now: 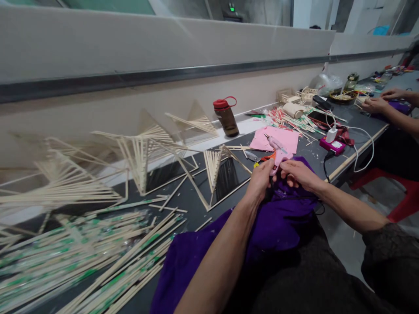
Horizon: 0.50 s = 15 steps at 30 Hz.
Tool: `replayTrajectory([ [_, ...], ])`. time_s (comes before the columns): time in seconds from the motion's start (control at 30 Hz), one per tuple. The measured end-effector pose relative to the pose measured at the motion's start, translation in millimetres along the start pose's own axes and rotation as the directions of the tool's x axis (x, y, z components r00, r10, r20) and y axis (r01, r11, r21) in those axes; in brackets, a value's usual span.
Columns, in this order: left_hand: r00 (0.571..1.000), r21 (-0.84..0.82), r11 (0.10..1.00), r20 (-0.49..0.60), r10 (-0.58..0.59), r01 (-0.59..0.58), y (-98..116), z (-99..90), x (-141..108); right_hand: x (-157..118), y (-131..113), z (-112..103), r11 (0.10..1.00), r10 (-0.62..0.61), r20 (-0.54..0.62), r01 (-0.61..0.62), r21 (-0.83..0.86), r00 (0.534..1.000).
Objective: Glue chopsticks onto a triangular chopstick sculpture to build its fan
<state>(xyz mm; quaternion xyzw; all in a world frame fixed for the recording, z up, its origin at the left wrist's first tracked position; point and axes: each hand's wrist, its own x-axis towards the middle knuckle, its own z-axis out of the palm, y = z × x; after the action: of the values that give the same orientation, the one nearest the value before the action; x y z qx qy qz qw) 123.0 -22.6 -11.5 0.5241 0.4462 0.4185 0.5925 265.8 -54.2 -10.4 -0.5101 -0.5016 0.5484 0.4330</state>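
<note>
A pink glue gun (280,150) points up and to the left over a pink sheet (290,138). My left hand (262,176) is closed round its lower part. My right hand (296,173) is just to the right of the glue gun, fingers curled and pressed together; what they hold, if anything, is too small to tell. Under both hands lies a purple cloth (275,222). Scissors with orange handles (269,157) rest just behind my left hand. Left of them, a small stick frame (212,168) stands on the dark table (193,198).
Larger stick structures (144,152) and bundled sticks (131,257) fill the left. A red-capped bottle (225,117) stands by the wall. At right are a purple power adapter (333,145), white cable (371,144), red stool (389,185) and another person's hands (376,104).
</note>
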Motion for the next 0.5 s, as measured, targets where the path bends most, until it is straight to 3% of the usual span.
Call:
replayTrajectory([
  [0.1,0.999,0.011,0.999,-0.012,0.046,-0.046,-1.8,-0.9,-1.2,6.2,-0.5,4.3,0.985,0.055,0.039,-0.061,0.159,0.998],
  [0.33,0.988,-0.058,0.992,0.101,0.120,-0.115,-6.6,1.4,-3.3,15.8,1.7,19.7,0.980,0.026,0.015,-0.029,0.199,1.000],
  [0.5,0.993,-0.017,0.993,0.020,0.117,-0.117,-5.5,-0.2,-4.4,39.1,-10.3,4.8,0.968,0.056,-0.150,-0.017,0.252,0.987],
])
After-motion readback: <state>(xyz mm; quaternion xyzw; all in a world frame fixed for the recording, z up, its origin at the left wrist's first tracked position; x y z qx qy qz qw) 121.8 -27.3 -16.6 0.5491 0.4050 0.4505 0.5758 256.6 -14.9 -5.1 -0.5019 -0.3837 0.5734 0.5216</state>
